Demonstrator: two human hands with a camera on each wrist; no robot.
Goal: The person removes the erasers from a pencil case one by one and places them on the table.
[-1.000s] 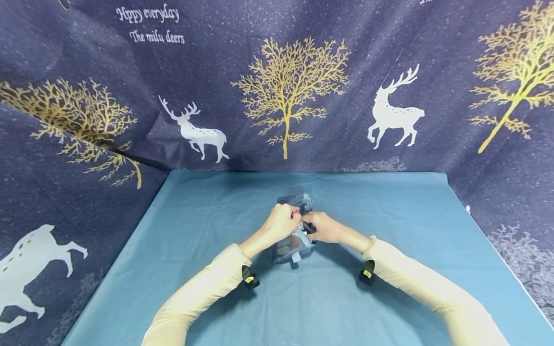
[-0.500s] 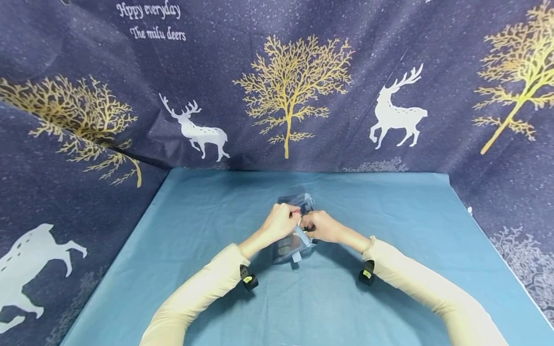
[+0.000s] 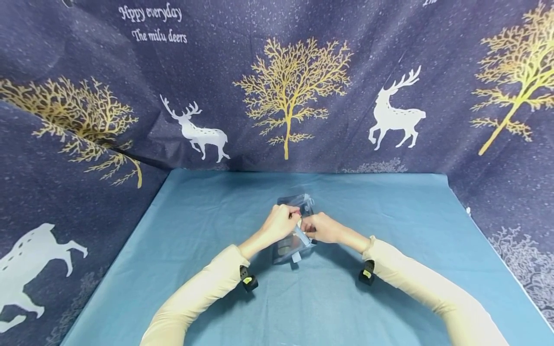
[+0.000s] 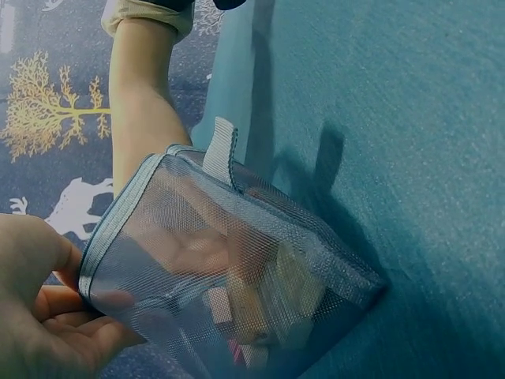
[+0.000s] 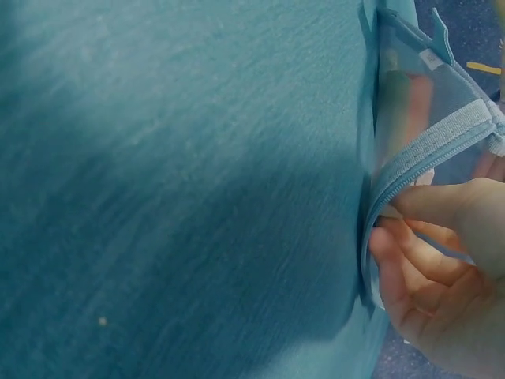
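A blue-grey mesh zipper pouch [image 3: 284, 254] stands on the cloth-covered table, its zippered mouth spread. My left hand [image 3: 280, 222] pinches one edge of that mouth between thumb and fingers; the left wrist view shows this hand [image 4: 47, 308] at the trim. Bent fingers of my right hand [image 3: 323, 228] reach in at the mouth, and they show through the mesh in the left wrist view. Whether they grip anything is hidden. Inside the pouch lie several small things, among them a green-and-red piece [image 5: 406, 106] and pale blocks [image 4: 248, 312], their kinds blurred by the mesh.
Blue cloth [image 3: 368, 206] covers the table around the pouch. A dark curtain [image 3: 207, 57] printed with deer and trees hangs behind and at the sides. Short fabric tabs [image 4: 221, 150] stick out from the pouch.
A black thing seen at my right fingers a second ago has gone from sight at the pouch mouth. My left hand keeps its pinch and has barely moved.
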